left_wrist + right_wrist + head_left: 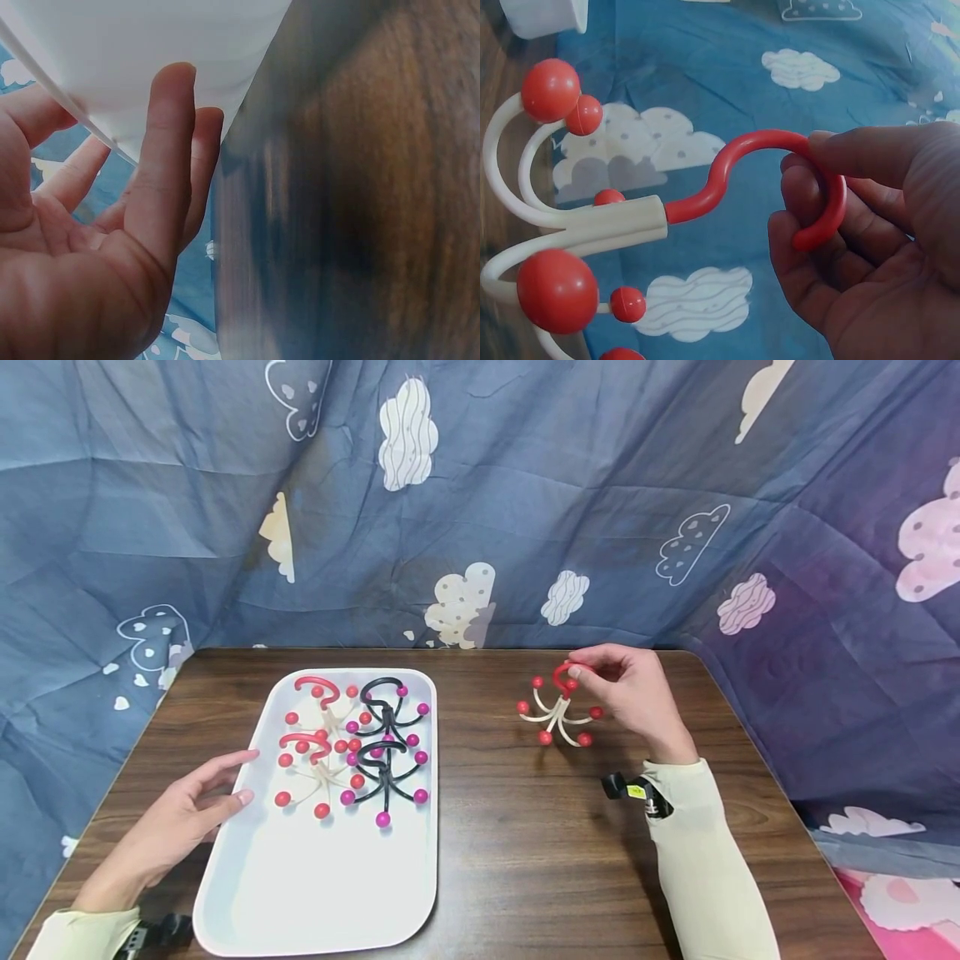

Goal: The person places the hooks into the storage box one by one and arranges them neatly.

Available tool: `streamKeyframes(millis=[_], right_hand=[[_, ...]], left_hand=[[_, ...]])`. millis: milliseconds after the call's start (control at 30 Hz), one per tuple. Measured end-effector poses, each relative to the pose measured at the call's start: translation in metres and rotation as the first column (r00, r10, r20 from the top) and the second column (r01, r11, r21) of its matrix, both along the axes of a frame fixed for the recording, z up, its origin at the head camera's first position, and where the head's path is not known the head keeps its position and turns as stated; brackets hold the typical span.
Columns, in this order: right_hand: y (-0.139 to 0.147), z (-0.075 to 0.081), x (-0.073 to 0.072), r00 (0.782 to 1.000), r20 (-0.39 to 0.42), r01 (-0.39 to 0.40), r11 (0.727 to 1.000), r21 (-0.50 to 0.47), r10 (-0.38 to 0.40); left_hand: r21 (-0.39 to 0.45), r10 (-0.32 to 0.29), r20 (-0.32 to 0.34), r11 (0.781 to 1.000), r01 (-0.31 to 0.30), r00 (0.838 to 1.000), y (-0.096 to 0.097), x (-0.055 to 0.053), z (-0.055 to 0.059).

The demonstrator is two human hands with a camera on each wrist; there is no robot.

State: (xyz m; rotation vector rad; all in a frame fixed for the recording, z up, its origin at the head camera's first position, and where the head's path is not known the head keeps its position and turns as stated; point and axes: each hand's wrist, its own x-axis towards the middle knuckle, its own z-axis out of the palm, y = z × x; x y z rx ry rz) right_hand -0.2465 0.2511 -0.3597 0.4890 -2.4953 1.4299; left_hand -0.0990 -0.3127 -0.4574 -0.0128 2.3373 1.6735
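In the head view my right hand [626,689] pinches the red hook end of a hanger [561,714] with cream arms tipped by red balls. The right wrist view shows the thumb and fingers curled round that red hook [720,169]. My left hand [183,810] holds the left rim of a white tray [315,893], with thumb and index tips over the edge. Other fingers [169,150] lie against its outer wall. Inside the tray's far half sit two red-and-cream hangers [321,777] and two black hangers [386,777] with magenta balls.
A brown wooden table [510,852] lies under everything. Behind it hangs a blue cloth [517,502] printed with clouds. A wrist camera [637,789] is strapped to the right sleeve, and another [161,931] to the left one.
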Motion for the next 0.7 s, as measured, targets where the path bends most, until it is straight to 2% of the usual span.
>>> streamKeyframes(millis=[267,700], right_hand=[[-0.015,0.005,0.004,0.998,-0.027,-0.049,0.999,-0.002,0.049],[-0.040,0.013,0.016,0.993,-0.012,-0.116,0.993,-0.034,0.116]], left_hand=[[-0.009,0.011,0.007,1.000,-0.011,1.000,-0.001,0.000,-0.001],[0.004,0.014,0.002,1.000,-0.014,1.000,-0.001,0.000,-0.002]])
